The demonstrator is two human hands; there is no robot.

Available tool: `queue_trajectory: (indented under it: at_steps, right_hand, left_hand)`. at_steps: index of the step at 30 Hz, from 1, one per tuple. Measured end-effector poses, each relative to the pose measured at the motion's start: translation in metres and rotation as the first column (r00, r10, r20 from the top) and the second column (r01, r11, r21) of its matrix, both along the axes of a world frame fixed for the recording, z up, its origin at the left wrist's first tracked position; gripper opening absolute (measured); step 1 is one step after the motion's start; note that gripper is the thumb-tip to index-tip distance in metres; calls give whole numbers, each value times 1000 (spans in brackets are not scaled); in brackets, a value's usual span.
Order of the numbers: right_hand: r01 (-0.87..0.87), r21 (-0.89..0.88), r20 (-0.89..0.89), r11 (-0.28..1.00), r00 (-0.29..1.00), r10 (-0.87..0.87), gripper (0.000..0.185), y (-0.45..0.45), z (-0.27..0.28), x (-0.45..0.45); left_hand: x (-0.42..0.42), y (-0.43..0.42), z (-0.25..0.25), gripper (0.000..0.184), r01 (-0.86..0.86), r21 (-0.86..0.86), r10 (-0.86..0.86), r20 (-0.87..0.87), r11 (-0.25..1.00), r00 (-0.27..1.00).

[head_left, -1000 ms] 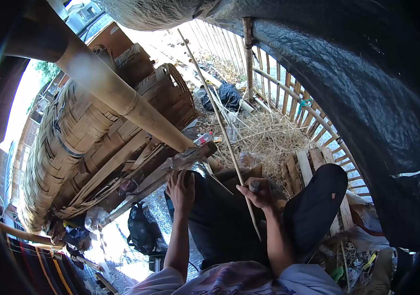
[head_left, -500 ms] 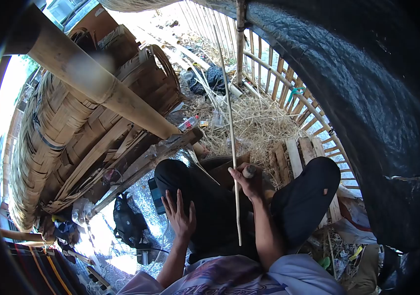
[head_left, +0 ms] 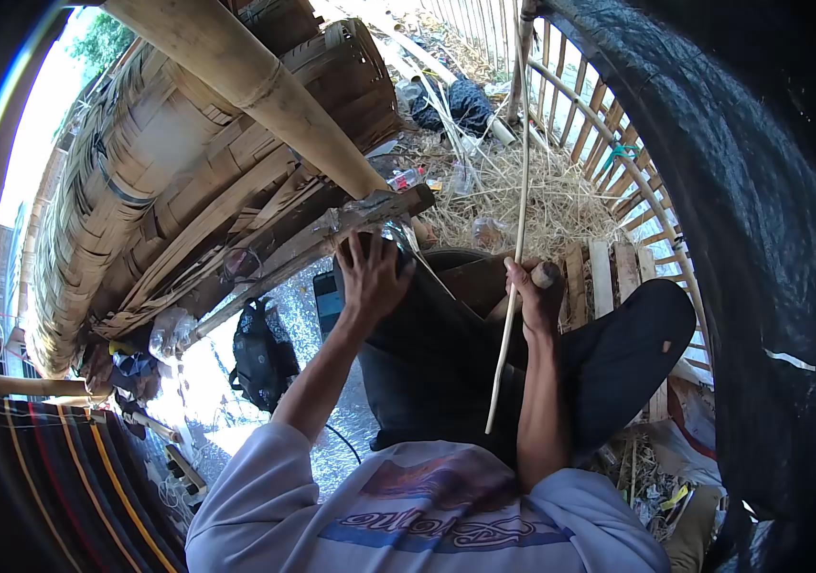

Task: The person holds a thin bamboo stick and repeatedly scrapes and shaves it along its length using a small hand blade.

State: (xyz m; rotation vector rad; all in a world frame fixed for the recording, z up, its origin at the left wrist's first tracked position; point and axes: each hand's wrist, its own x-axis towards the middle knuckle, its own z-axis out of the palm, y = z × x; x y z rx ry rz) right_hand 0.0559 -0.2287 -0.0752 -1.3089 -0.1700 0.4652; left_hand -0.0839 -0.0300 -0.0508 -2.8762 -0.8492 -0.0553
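My left hand (head_left: 370, 282) lies with spread fingers on the raised left knee of my dark trousers (head_left: 418, 353). In my right hand (head_left: 539, 306), between my knees, is a long thin stick (head_left: 524, 181), pinched at the thumb. It runs upright, slightly tilted, from near my lap to the bamboo post. The same hand wraps round a thick wooden handle (head_left: 546, 275), whose rounded end pokes out above the fist. What the handle belongs to is hidden. A dark rounded container (head_left: 446, 260) sits just beyond the hand, partly covered by my leg.
A thick bamboo pole (head_left: 274, 95) slants across the upper left, over a rolled woven bamboo mat (head_left: 121, 210). A black bag (head_left: 260, 358) lies at left. Straw (head_left: 532, 205) and a plastic bottle (head_left: 406, 179) lie ahead. A slatted fence (head_left: 609, 143) and black sheeting (head_left: 714, 181) stand at right.
My left hand has moved up and forward from beside my thigh onto the knee. My right hand keeps the stick and handle, held slightly higher. The camera view has shifted.
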Motion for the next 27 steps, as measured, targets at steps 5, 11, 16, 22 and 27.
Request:
queue_trajectory:
  at_steps: [5, 11, 16, 22, 27]
  right_hand:
    - [47, 26, 33, 999, 998, -48, 19, -5, 1, 0]
    - [34, -59, 45, 998, 998, -32, 19, -12, 2, -1]
    - [57, -63, 53, 996, 997, -54, 19, -13, 2, 0]
    - [62, -75, 59, 995, 997, -57, 19, -11, 11, -3]
    - [115, -37, 58, 993, 992, -113, 19, -21, 10, 1]
  left_hand:
    - [-21, -116, -13, 63, 329, -586, -499, -152, 741, 853]
    - [-51, -164, -40, 49, 445, -878, -539, 294, 174, 790]
    - [-78, -67, 5, 49, 543, -391, -617, -89, 744, 782]
    - [-7, 32, 6, 61, 182, -31, -183, -298, 983, 937]
    - [-14, -86, -33, 69, 449, -392, -569, -284, 803, 771]
